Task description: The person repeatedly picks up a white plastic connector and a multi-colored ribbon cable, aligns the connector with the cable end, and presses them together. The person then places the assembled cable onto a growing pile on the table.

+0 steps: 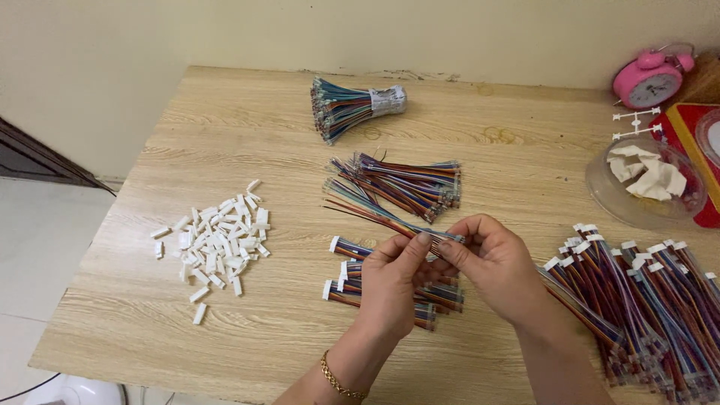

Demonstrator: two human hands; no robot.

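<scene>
My left hand [394, 281] and my right hand [495, 266] meet above the middle of the wooden table [247, 142], both pinching one multicoloured ribbon wire strip [375, 212] that slants up to the left. Under my hands lie a few wire strips with white connectors fitted [346, 267]. Just beyond the hands sits a loose pile of bare wire strips [409, 184]. A heap of small white plastic connectors [217, 244] lies to the left of my left hand.
A taped bundle of wires [352, 107] lies at the back. A large pile of wire strips with white ends [645, 307] fills the right front. A clear bowl with white scraps [645, 184], a pink alarm clock [649, 79] and a red box [686, 131] stand at the right.
</scene>
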